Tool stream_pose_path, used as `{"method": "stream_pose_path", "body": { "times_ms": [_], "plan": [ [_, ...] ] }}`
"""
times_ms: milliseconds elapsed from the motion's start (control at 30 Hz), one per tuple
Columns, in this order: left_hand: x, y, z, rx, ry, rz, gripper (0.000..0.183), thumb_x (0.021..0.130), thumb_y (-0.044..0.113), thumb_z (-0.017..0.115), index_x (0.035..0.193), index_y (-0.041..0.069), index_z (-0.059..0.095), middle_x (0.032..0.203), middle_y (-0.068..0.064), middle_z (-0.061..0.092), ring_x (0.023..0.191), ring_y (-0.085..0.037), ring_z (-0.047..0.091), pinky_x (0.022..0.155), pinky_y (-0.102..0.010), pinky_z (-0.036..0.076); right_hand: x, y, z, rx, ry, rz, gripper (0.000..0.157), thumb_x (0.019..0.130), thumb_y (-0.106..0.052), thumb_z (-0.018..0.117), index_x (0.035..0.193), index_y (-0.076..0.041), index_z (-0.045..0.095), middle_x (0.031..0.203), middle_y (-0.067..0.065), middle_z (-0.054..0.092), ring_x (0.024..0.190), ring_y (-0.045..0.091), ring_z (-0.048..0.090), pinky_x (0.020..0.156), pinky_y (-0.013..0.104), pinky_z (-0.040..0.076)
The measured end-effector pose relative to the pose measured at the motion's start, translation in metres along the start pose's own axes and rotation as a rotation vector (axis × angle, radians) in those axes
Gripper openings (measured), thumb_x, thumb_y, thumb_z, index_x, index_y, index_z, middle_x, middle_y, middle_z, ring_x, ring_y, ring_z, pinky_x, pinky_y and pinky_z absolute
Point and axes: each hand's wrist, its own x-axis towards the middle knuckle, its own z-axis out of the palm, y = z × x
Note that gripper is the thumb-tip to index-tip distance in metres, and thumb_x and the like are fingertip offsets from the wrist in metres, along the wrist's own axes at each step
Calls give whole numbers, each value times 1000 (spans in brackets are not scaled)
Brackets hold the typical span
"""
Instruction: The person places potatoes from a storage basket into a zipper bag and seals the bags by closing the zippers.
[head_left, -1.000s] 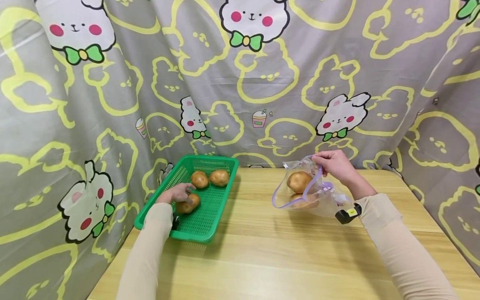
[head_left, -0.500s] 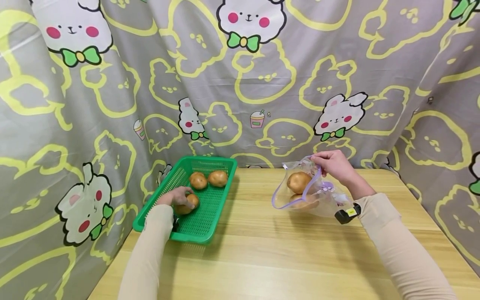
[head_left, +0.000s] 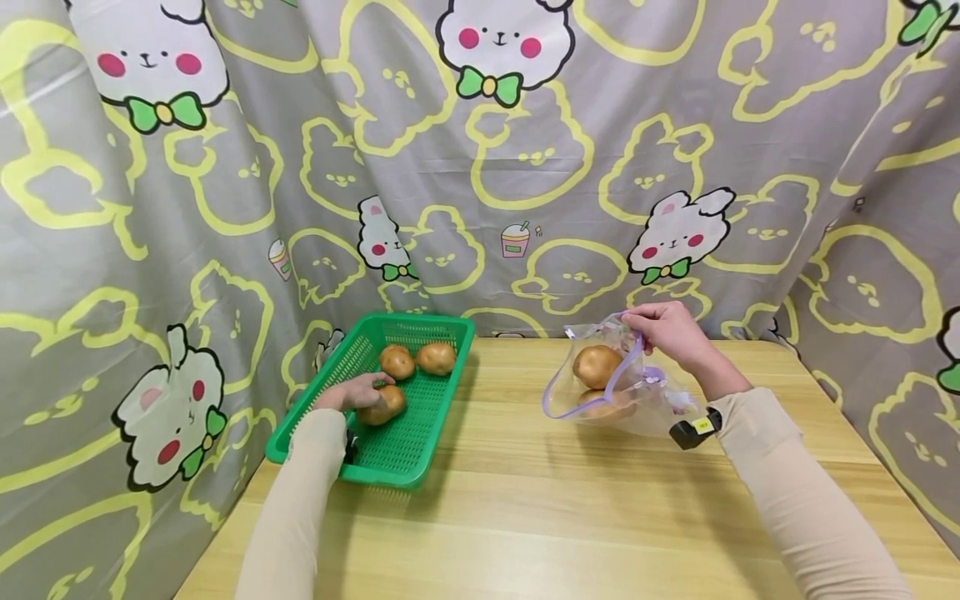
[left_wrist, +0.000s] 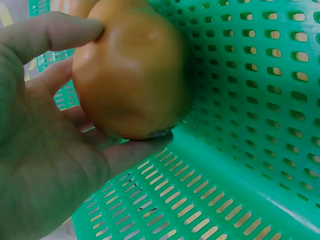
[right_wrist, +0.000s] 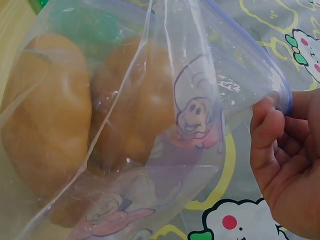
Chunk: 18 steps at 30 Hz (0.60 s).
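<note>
My left hand (head_left: 352, 392) reaches into the green plastic basket (head_left: 408, 477) and holds a brown potato (head_left: 384, 406). In the left wrist view the thumb lies on the near side of this potato (left_wrist: 135, 75) and the other fingers go behind and under it. Two more potatoes, one (head_left: 397, 362) beside another (head_left: 437, 358), lie at the basket's far end. My right hand (head_left: 666, 329) pinches the purple rim of a clear zip bag (head_left: 558, 392), its mouth facing the basket. Inside the bag are two potatoes, the upper one (head_left: 597, 367) plainest; cartoon prints show in the right wrist view.
The basket and bag are on a light wooden table (head_left: 510, 517), the basket on the left. A patterned grey curtain (head_left: 555, 167) hangs behind the table and along both sides. A black wrist camera (head_left: 693, 429) sits under the right wrist, close to the bag.
My left hand has closed in on the nearest potato, which has shifted slightly to the right and turned. The right hand and the bag have stayed almost still.
</note>
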Motion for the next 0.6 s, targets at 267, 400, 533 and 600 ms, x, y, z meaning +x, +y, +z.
{"method": "stream_pose_path", "body": {
  "times_ms": [267, 400, 533, 600],
  "plan": [
    [5, -3, -3, -36, -18, 4, 73, 68, 4, 61, 137, -5, 37, 124, -27, 45, 101, -34, 44, 82, -40, 39, 1, 0, 2, -1, -4, 8, 35, 96, -24, 57, 111, 7, 65, 68, 4, 56, 52, 13, 50, 51, 29, 48],
    [7, -9, -5, -36, -53, 61, 72, 70, 11, 65, 135, -4, 39, 119, -25, 48, 98, -31, 46, 82, -38, 41, 2, 0, 2, 2, -5, 4, 36, 96, -24, 57, 111, 7, 65, 68, 6, 56, 52, 14, 50, 52, 31, 49],
    [7, -10, -4, -13, -75, 55, 69, 70, 13, 66, 133, -2, 41, 120, -23, 48, 101, -33, 47, 83, -42, 41, 2, -1, 3, 5, -12, -6, 36, 96, -24, 57, 111, 8, 64, 69, 6, 56, 52, 14, 50, 52, 32, 49],
    [6, -6, -1, 1, -64, 11, 69, 70, 9, 66, 134, -1, 42, 122, -22, 47, 103, -34, 46, 85, -45, 40, 2, -1, 3, 4, -11, -11, 35, 96, -24, 58, 110, 8, 65, 69, 5, 55, 52, 14, 50, 52, 32, 50]
  ]
}}
